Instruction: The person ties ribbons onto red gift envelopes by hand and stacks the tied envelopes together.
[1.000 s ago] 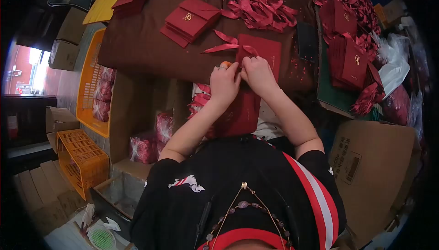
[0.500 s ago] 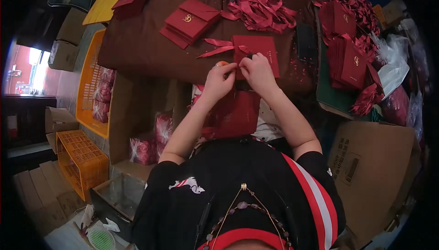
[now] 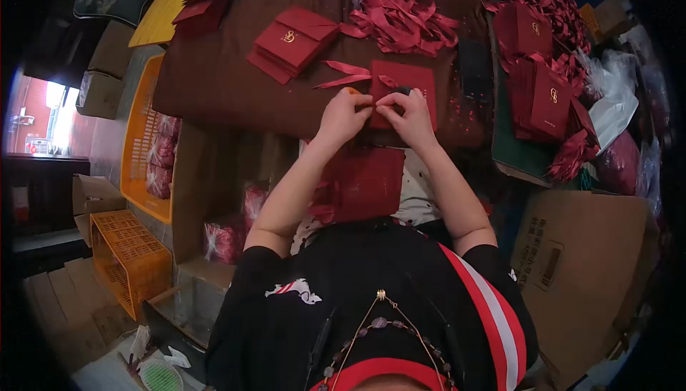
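Observation:
A dark red card with a ribbon at its left side lies on the brown cloth under my hands. My left hand is closed in a pinch at the card's lower left, something orange by its fingers. Close beside it, my right hand is pinched over the card, with something dark at its fingers. What the fingertips hold is too small to make out. Another red piece rests on my lap below the hands.
Red folders and a heap of ribbons lie farther back, with a dark phone-like object right of them. More folders are at right. A cardboard box and orange crates stand lower down.
The card on the cloth and its ribbon have shifted and the fingers have moved lower on it. My hands now pinch near its lower left. The whole view has tilted slightly.

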`<state>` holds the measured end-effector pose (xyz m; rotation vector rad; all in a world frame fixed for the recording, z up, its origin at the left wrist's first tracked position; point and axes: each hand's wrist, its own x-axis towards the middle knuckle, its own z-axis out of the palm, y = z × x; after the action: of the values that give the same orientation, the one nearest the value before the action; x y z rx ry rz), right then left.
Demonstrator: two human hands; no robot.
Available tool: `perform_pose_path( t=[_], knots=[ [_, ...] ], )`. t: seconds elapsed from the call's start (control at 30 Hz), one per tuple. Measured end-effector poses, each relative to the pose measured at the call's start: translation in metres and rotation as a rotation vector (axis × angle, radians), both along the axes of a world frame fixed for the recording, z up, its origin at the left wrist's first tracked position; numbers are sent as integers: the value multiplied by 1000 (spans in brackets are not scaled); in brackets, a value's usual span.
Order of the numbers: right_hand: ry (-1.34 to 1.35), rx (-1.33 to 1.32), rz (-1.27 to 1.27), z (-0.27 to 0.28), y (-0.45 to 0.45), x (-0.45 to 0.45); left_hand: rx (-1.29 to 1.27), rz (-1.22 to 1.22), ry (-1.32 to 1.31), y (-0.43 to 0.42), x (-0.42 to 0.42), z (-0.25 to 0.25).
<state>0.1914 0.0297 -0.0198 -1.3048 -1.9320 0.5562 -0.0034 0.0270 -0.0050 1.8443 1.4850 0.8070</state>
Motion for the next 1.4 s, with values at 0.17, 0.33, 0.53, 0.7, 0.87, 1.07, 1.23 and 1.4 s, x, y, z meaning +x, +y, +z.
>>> perform_pose_path(
  t=[0.17, 0.33, 0.53, 0.7, 0.87, 1.07, 1.23, 1.4],
  knots=[
    [196, -112, 20, 6, -3, 6, 200, 10, 116, -1, 7, -14],
    [503, -244, -50, -1, -3, 15, 488, 16, 384, -2, -10, -8],
    [205, -121, -60, 6, -7, 19, 459, 293, 538, -29, -87, -3],
    [-183, 130, 68, 12, -20, 14, 456, 392, 438, -48, -87, 1],
    [-272, 56, 235, 49, -56, 7, 512, 162, 243, -63, -62, 38],
    [-133, -60, 484, 80, -75, 9, 346, -249, 431, -88, -41, 36],
    [15, 234, -26, 63, 12, 26, 132, -384, 503, -122, -46, -3],
    [-131, 267, -208, 37, 86, 29, 343, -205, 358, -96, -51, 22]
  ],
)
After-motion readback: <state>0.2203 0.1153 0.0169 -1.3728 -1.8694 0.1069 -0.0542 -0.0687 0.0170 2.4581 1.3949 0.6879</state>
